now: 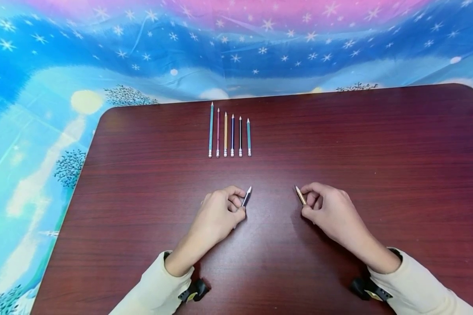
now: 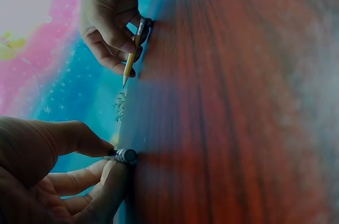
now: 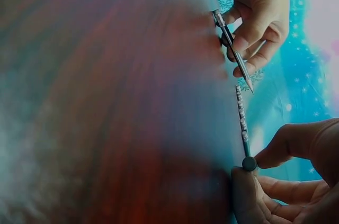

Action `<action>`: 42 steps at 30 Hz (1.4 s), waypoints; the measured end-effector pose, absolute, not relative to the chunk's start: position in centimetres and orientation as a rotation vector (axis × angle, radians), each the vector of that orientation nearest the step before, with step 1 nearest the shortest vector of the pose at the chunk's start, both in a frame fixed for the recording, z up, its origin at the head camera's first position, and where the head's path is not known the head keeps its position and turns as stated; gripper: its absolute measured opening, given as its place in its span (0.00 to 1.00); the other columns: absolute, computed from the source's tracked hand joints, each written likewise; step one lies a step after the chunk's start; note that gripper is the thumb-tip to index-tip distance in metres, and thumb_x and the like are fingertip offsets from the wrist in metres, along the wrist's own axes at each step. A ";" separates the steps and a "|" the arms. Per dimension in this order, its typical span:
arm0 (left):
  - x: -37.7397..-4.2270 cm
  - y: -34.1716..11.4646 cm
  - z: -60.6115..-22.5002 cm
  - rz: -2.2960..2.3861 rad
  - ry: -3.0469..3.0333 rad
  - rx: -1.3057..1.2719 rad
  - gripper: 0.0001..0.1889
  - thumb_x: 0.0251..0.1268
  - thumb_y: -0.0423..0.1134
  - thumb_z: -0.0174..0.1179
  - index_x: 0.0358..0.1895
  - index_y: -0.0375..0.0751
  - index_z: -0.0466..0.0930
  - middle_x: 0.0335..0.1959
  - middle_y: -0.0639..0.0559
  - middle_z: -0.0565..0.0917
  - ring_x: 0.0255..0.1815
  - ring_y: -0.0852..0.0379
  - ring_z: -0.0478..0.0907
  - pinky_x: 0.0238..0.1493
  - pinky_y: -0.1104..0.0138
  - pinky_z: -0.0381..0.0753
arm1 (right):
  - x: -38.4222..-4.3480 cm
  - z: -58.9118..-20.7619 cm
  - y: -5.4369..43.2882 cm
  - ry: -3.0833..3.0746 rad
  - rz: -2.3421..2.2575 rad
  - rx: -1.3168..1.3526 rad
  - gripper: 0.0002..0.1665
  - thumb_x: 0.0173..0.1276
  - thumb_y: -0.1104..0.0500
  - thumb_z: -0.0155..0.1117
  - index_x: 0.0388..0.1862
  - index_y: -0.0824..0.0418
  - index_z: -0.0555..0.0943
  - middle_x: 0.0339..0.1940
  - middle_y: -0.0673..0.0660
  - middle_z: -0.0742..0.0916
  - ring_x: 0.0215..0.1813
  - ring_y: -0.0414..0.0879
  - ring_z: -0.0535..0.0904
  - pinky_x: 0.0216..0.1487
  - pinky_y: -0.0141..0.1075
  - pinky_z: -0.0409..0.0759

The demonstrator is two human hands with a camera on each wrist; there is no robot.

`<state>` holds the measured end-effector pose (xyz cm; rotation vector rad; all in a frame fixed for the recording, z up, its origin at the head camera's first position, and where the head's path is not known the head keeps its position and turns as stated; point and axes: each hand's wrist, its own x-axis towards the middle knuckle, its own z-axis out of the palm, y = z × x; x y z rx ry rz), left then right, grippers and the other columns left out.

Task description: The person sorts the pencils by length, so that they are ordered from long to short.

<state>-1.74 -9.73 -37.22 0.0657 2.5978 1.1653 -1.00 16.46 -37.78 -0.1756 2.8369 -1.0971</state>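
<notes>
My left hand (image 1: 220, 212) pinches a short black pencil (image 1: 247, 196) between thumb and fingers, its sharpened tip pointing away from me. Facing it, my right hand (image 1: 335, 209) pinches a short yellow pencil (image 1: 300, 195) whose tip leans toward the left. A gap of bare tabletop separates the two pencils. In the left wrist view the black pencil's end (image 2: 126, 155) shows between thumb and fingers, with the yellow pencil (image 2: 131, 61) beyond. The right wrist view has the black pencil (image 3: 237, 52) in the far hand and the yellow pencil's dark round end (image 3: 249, 164) up close.
Beyond the hands, several pencils stand side by side in a row, from a long teal pencil (image 1: 210, 131) at the left to a short teal pencil (image 1: 249, 138) at the right. The dark red wooden table (image 1: 378, 144) meets a snowy patterned cloth (image 1: 236, 48) behind.
</notes>
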 end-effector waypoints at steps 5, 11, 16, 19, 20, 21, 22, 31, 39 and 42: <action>-2.0 -9.9 -37.3 1.259 2.535 0.069 0.15 0.54 0.26 0.66 0.47 0.40 0.87 0.30 0.53 0.86 0.27 0.67 0.80 0.31 0.73 0.79 | -1.3 -37.6 16.5 2.769 -1.140 -0.158 0.18 0.55 0.69 0.69 0.46 0.64 0.86 0.29 0.50 0.85 0.28 0.34 0.77 0.32 0.27 0.75; -2.8 -9.8 -37.3 1.325 2.483 0.054 0.15 0.57 0.25 0.66 0.47 0.41 0.87 0.33 0.50 0.87 0.29 0.66 0.82 0.31 0.73 0.81 | -1.6 -37.3 16.6 2.718 -1.202 -0.159 0.19 0.55 0.70 0.67 0.48 0.66 0.85 0.30 0.54 0.86 0.28 0.33 0.78 0.31 0.26 0.77; -3.6 -9.7 -37.2 1.356 2.448 0.058 0.15 0.59 0.25 0.66 0.49 0.41 0.86 0.34 0.51 0.87 0.31 0.64 0.84 0.33 0.71 0.82 | -1.9 -37.0 16.6 2.697 -1.219 -0.150 0.20 0.55 0.70 0.67 0.49 0.66 0.85 0.31 0.55 0.87 0.28 0.33 0.78 0.31 0.26 0.76; -4.4 -9.5 -37.1 1.402 2.410 0.065 0.14 0.60 0.25 0.64 0.49 0.40 0.86 0.36 0.51 0.88 0.32 0.63 0.84 0.34 0.71 0.83 | -2.0 -36.9 16.6 2.670 -1.239 -0.138 0.20 0.56 0.71 0.67 0.49 0.66 0.85 0.31 0.54 0.87 0.28 0.33 0.78 0.30 0.27 0.77; -4.7 -9.4 -37.1 1.415 2.397 0.062 0.14 0.61 0.26 0.65 0.49 0.41 0.86 0.37 0.51 0.89 0.33 0.63 0.85 0.35 0.70 0.83 | -2.0 -36.8 16.5 2.659 -1.248 -0.133 0.20 0.56 0.71 0.66 0.50 0.66 0.85 0.31 0.54 0.86 0.28 0.34 0.79 0.30 0.27 0.77; -5.0 -9.3 -37.1 1.432 2.382 0.061 0.13 0.62 0.26 0.65 0.49 0.41 0.86 0.37 0.51 0.90 0.33 0.63 0.85 0.35 0.71 0.83 | -2.1 -36.7 16.5 2.647 -1.258 -0.129 0.20 0.56 0.71 0.66 0.50 0.66 0.84 0.32 0.54 0.86 0.28 0.34 0.79 0.29 0.27 0.77; -5.4 -9.2 -37.1 1.449 2.364 0.059 0.13 0.62 0.26 0.64 0.49 0.41 0.86 0.38 0.51 0.90 0.34 0.63 0.85 0.35 0.71 0.83 | -2.1 -36.7 16.4 2.635 -1.267 -0.127 0.20 0.57 0.71 0.66 0.51 0.66 0.84 0.32 0.54 0.86 0.28 0.34 0.79 0.29 0.27 0.77; -8.7 -8.3 -36.3 1.625 2.199 -0.009 0.11 0.69 0.27 0.66 0.52 0.36 0.84 0.43 0.42 0.90 0.35 0.61 0.87 0.40 0.65 0.92 | -2.4 -36.1 16.0 2.592 -1.320 -0.120 0.21 0.58 0.71 0.64 0.52 0.67 0.84 0.33 0.55 0.86 0.27 0.35 0.80 0.28 0.28 0.78; -11.9 -7.8 -35.9 1.757 2.128 -0.047 0.11 0.71 0.26 0.64 0.54 0.32 0.82 0.45 0.38 0.90 0.40 0.55 0.90 0.44 0.63 0.92 | -2.8 -35.8 15.8 2.581 -1.357 -0.126 0.20 0.58 0.72 0.63 0.52 0.67 0.84 0.33 0.54 0.85 0.28 0.35 0.80 0.28 0.28 0.78; -13.0 -7.4 -35.9 1.793 2.116 -0.049 0.12 0.72 0.26 0.64 0.56 0.31 0.82 0.47 0.36 0.89 0.41 0.53 0.91 0.44 0.62 0.92 | -2.8 -35.7 15.9 2.585 -1.352 -0.125 0.20 0.59 0.72 0.64 0.52 0.67 0.84 0.33 0.55 0.86 0.28 0.35 0.80 0.29 0.28 0.77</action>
